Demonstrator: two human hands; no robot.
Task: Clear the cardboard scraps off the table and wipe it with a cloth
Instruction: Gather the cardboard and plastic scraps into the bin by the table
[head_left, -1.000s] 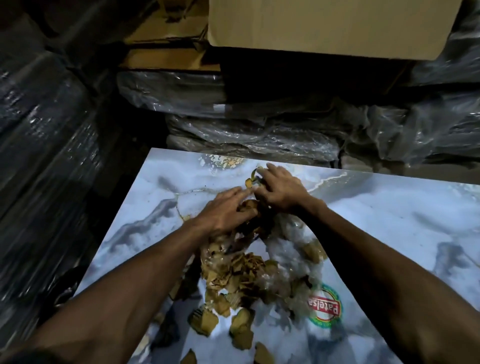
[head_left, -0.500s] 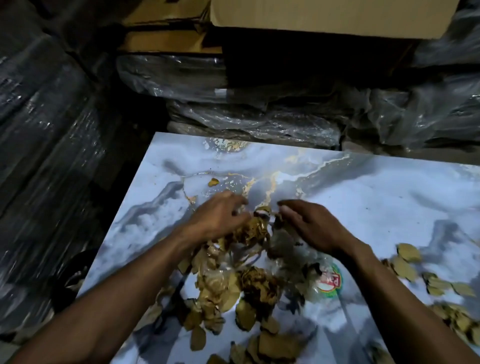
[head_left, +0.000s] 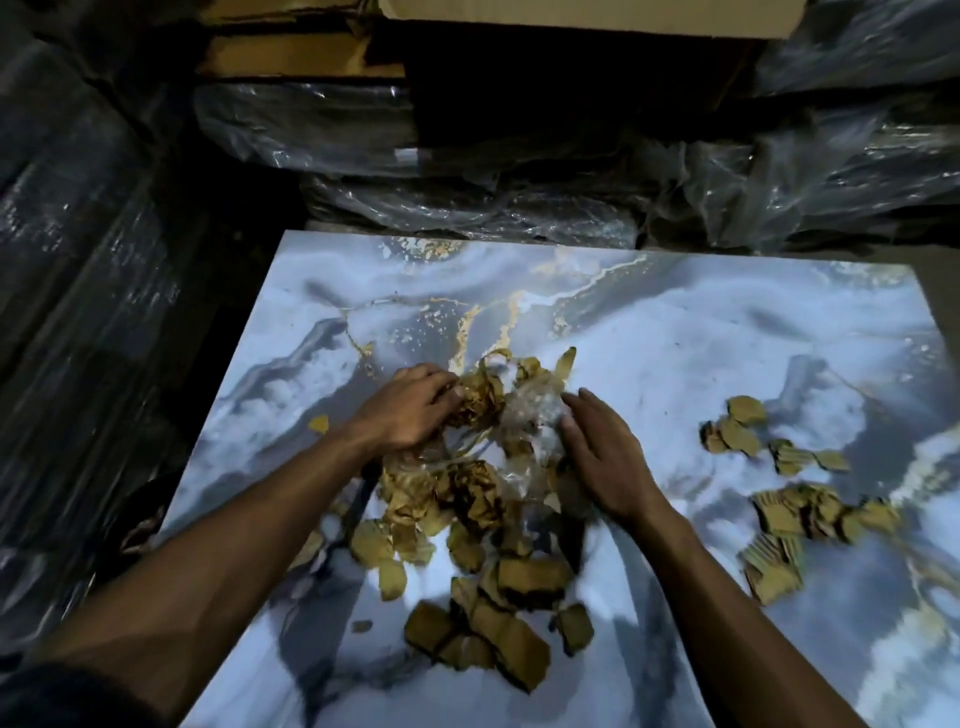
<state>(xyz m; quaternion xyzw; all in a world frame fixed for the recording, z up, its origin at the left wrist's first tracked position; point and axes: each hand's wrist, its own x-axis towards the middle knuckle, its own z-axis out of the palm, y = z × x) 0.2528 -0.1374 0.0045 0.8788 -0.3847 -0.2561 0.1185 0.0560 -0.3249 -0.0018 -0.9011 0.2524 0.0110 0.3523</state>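
A heap of torn brown cardboard scraps (head_left: 467, 509) mixed with crumpled clear plastic (head_left: 535, 415) lies in the middle of the blue-white marble-patterned table (head_left: 701, 338). My left hand (head_left: 410, 410) rests on the heap's far left side, fingers curled into the scraps. My right hand (head_left: 602, 452) lies flat against the heap's right side, fingers apart, touching the plastic. A second scatter of cardboard scraps (head_left: 779, 499) sits at the right. One small scrap (head_left: 318, 423) lies alone at the left. No cloth is visible.
Dark plastic-wrapped stacks (head_left: 467, 208) crowd the table's far edge and the left side (head_left: 78, 260). Cardboard boxes (head_left: 571, 15) stand on top at the back. The table's left edge drops into a dark gap.
The view has pulled back and more of the table shows. Both hands have drawn the scraps and plastic toward me; the right hand moved from the far side to the heap's right flank.
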